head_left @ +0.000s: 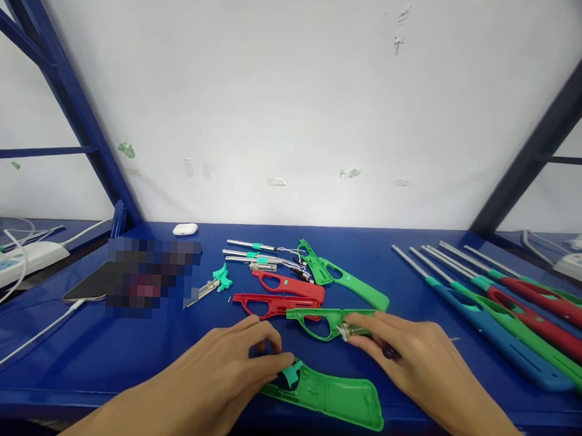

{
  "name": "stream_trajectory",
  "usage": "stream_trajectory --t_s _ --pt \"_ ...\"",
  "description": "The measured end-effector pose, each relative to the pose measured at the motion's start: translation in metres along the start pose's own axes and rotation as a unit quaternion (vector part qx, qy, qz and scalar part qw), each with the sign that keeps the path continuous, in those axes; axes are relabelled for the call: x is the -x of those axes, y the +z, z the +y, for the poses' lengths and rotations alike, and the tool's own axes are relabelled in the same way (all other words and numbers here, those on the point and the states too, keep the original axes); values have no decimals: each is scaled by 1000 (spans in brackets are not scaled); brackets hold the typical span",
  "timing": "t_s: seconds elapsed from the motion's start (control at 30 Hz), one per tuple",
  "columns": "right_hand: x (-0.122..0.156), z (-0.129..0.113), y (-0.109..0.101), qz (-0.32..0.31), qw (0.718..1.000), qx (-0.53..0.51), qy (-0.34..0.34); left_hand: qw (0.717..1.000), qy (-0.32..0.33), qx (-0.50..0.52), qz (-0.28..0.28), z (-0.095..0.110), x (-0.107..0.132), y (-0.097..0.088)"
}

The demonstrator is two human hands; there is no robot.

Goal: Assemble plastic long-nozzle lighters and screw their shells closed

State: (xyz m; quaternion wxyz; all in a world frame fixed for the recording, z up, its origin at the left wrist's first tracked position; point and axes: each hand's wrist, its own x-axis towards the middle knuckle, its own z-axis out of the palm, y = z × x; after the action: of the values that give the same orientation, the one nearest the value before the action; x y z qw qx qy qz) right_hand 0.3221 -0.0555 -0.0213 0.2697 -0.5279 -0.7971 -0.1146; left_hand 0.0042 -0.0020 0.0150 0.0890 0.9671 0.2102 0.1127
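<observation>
My left hand (231, 369) rests on the blue table with its fingers curled on the front end of a green lighter shell half (334, 395), where a teal trigger piece (291, 372) sits. My right hand (410, 358) pinches a small metal and clear part (346, 331) against a second green shell half (325, 319). Behind lie two red shell halves (288, 285), another green shell (350, 281) and thin metal tubes with wires (258, 255).
Several finished long lighters, blue, green and red (499, 310), lie in a row at the right. A phone (88, 289) with a white cable, a white earbud case (185, 229) and a loose teal part (222, 278) are at the left. Blue frame posts flank the table.
</observation>
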Motion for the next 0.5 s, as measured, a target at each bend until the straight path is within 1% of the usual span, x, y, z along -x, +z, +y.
stream_trajectory --t_s 0.1,0.2,0.27,0.33,0.4,0.43,0.5 --pt "1 1 1 6 1000 -11 -2 999 21 6 43 -5 -8 6" --pt "1 2 1 5 1000 -19 1 993 32 37 105 -6 -13 10" --pt "1 2 1 4 1000 -18 -2 985 20 71 159 -9 -13 9" --pt "1 2 1 8 1000 -17 -10 974 -7 77 212 -18 -10 4" --pt "0 2 1 17 1000 -13 -18 969 -48 22 243 -34 -4 -3" --pt "-1 2 1 21 1000 -11 -20 966 -73 -27 246 -43 0 -6" --pt "-1 1 1 24 999 -11 -20 958 -114 -126 230 -58 8 -9"
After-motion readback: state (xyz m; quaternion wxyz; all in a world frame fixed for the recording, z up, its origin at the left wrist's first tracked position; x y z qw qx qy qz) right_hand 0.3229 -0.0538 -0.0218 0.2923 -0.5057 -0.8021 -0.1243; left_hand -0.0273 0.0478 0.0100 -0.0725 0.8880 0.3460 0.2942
